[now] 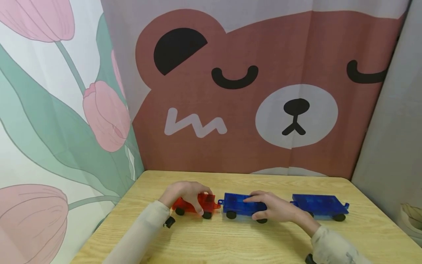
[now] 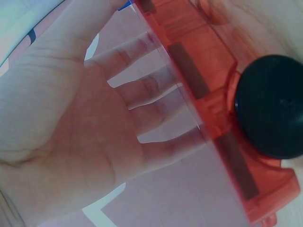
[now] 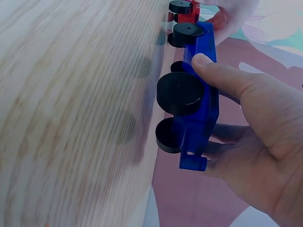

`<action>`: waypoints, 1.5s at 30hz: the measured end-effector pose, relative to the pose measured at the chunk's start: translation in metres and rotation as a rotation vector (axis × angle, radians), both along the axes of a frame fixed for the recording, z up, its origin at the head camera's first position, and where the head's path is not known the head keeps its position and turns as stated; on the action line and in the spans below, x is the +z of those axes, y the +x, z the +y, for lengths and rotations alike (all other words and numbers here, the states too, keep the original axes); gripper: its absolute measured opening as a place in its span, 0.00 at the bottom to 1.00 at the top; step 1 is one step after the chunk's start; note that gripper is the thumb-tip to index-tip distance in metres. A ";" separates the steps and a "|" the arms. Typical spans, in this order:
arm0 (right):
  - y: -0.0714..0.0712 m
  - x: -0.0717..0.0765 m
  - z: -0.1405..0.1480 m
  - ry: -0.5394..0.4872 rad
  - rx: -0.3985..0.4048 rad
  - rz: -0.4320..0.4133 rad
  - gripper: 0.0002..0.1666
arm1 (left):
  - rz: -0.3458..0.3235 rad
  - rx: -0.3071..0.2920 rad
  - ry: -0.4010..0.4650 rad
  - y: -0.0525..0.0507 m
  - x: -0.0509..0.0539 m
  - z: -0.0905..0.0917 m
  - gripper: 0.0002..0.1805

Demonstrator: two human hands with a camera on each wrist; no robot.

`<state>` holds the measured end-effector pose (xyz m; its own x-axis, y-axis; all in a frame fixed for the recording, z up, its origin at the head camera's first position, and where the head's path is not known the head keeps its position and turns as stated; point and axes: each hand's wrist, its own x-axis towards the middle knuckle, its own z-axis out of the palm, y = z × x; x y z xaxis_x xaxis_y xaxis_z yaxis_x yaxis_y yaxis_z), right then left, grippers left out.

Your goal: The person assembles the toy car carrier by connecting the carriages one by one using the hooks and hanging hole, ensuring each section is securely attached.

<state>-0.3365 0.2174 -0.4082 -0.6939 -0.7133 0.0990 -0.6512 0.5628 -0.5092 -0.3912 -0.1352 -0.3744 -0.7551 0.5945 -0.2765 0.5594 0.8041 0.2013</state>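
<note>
My left hand [image 1: 187, 192] grips a red translucent wheeled car [image 1: 209, 206] from above, thumb on its near side. Close up in the left wrist view, the red body [image 2: 189, 52] and a black wheel are beside the palm [image 2: 99, 113]. To its right, my right hand [image 1: 275, 208] holds a blue wheeled car [image 1: 235, 204] between thumb and fingers; the right wrist view has the thumb on the side of the blue car [image 3: 208, 106]. The facing couplers of the red and blue cars meet or overlap; whether they are linked I cannot tell.
Another blue flatbed car [image 1: 318, 205] stands right of my right hand, its left coupler close behind the hand. The wooden table [image 1: 204, 242] meets a bear-print curtain [image 1: 237, 139] at the back. A tulip-print curtain [image 1: 39, 154] hangs left. At the right edge is a pale container [image 1: 410, 220].
</note>
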 end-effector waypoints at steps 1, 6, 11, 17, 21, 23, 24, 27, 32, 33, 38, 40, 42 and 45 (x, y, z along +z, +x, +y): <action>0.000 0.000 0.000 0.000 0.001 -0.002 0.33 | -0.002 -0.001 0.000 0.000 0.000 0.000 0.40; 0.000 0.000 -0.002 0.001 0.000 0.002 0.33 | 0.005 -0.012 -0.003 0.000 0.001 0.000 0.40; 0.001 -0.001 -0.002 0.008 0.008 0.003 0.34 | 0.000 -0.018 0.002 0.001 0.002 0.001 0.40; 0.001 -0.002 -0.002 0.015 0.014 -0.015 0.33 | -0.007 -0.013 0.003 0.001 0.002 0.000 0.41; 0.000 -0.005 -0.002 0.012 0.014 -0.017 0.33 | -0.006 -0.017 -0.007 0.002 0.003 0.000 0.41; -0.001 -0.007 -0.002 0.009 0.017 -0.008 0.32 | -0.006 -0.021 -0.015 0.002 0.003 0.000 0.42; -0.001 -0.007 -0.002 0.008 0.020 0.004 0.32 | -0.007 -0.022 -0.017 0.002 0.003 0.001 0.42; -0.001 -0.010 -0.002 0.000 0.033 0.047 0.31 | -0.016 -0.026 -0.016 0.001 0.002 0.001 0.42; -0.002 -0.011 -0.001 -0.014 0.053 0.080 0.31 | -0.030 -0.031 0.001 0.001 0.002 0.002 0.41; -0.002 -0.011 -0.001 -0.014 0.056 0.074 0.31 | -0.032 -0.030 0.004 0.001 0.002 0.002 0.41; -0.004 -0.013 0.000 -0.008 0.055 0.030 0.30 | -0.036 -0.023 0.004 0.000 0.002 0.001 0.41; -0.004 -0.013 0.000 -0.005 0.043 0.014 0.30 | -0.038 -0.020 0.004 0.000 0.002 0.001 0.41; -0.004 -0.012 0.000 0.001 0.027 -0.003 0.30 | -0.039 -0.018 0.005 0.000 0.002 0.002 0.41; -0.003 -0.009 0.001 0.009 0.019 -0.037 0.30 | -0.030 -0.012 -0.009 0.002 0.002 0.003 0.41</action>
<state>-0.3390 0.2186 -0.4168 -0.6831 -0.7273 0.0665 -0.6426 0.5552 -0.5280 -0.3890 -0.1324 -0.3724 -0.7392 0.6006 -0.3048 0.5625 0.7994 0.2109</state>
